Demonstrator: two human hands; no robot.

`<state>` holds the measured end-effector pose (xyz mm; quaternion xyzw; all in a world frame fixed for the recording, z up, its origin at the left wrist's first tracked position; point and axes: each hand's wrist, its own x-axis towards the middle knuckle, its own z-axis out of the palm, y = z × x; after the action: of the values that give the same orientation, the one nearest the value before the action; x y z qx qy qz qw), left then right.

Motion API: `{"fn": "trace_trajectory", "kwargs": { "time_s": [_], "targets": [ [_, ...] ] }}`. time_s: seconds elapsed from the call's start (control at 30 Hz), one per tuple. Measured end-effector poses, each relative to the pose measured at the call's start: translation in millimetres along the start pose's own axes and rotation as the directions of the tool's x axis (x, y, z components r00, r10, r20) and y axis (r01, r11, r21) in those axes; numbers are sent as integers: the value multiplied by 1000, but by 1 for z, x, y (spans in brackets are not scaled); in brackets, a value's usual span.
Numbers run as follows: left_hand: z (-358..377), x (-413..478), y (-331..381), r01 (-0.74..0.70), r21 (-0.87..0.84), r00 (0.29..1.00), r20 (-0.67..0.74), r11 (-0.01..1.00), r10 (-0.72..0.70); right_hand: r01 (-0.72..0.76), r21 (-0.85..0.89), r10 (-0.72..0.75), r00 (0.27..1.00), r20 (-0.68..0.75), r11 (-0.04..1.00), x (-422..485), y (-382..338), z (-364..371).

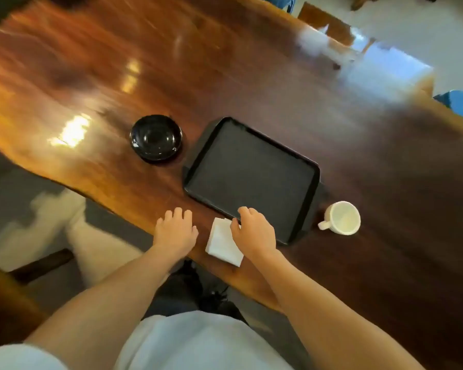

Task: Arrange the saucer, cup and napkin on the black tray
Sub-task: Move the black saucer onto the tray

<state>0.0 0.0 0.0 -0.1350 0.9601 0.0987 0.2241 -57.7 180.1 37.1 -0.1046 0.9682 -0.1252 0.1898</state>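
The polished wooden worktop (225, 76) carries four items. The black tray (251, 180) lies near the near edge, set at an angle, its surface bare. The black saucer (156, 138) sits just beside the tray's left end, apart from it by a narrow strip of wood. The white cup (341, 218) stands upright off the tray's right corner, close to it, handle pointing left toward the tray. The white napkin (222, 243) lies folded on the worktop at the near edge, its far corner against the tray's near rim.

The left hand (174, 231) rests flat on the worktop left of the napkin, fingers spread, holding nothing. The right hand (254, 231) lies over the napkin's right side with fingertips (243, 210) reaching the tray rim; fingers are loosely curled (whether they pinch the napkin cannot be told).

Nothing stands between saucer and tray, nor between cup and tray. The worktop beyond the tray is open. The near edge runs diagonally just under both wrists. A blue object (460, 105) shows past the right edge.
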Motion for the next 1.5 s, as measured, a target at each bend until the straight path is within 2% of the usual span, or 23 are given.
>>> {"fn": "trace_trajectory", "kwargs": {
  "time_s": [0.07,0.2,0.33,0.47,0.6,0.67,0.8,0.97,1.13,1.23,1.4,1.5],
  "targets": [
    [8,10,-13,52,-15,997,64,999,-51,19,-6,-19,1000,-4,1000,17,-18,1],
    [32,23,-30,-5,37,994,111,999,1,36,21,-37,999,33,999,55,-57,3],
    [43,21,-34,-76,54,996,45,996,73,-42,172,27,996,89,984,91,-98,12],
    [55,16,-32,-95,-17,995,-31,995,94,-155,362,64,966,251,919,108,-130,26],
    [62,4,-24,-164,-32,981,-107,986,159,-292,561,93,930,355,775,123,-148,23],
    [95,21,-46,-67,-63,993,-102,996,60,-423,583,93,855,510,693,152,-179,65],
    [92,27,-47,-158,-28,978,-139,987,153,-549,656,177,819,546,517,179,-198,55],
    [96,31,-46,-163,-32,969,-194,986,153,-669,668,249,742,622,327,198,-208,62],
    [99,30,-45,-159,-29,972,-180,987,151,-736,646,298,675,675,204,209,-204,68],
    [98,30,-45,-148,-22,974,-176,989,142,-735,655,303,673,674,174,214,-204,68],
    [100,31,-45,-153,-44,976,-166,987,144,-711,666,278,702,656,226,212,-197,66],
    [100,30,-45,-151,-42,978,-153,988,143,-704,679,245,710,661,209,203,-188,61]
  ]
}}
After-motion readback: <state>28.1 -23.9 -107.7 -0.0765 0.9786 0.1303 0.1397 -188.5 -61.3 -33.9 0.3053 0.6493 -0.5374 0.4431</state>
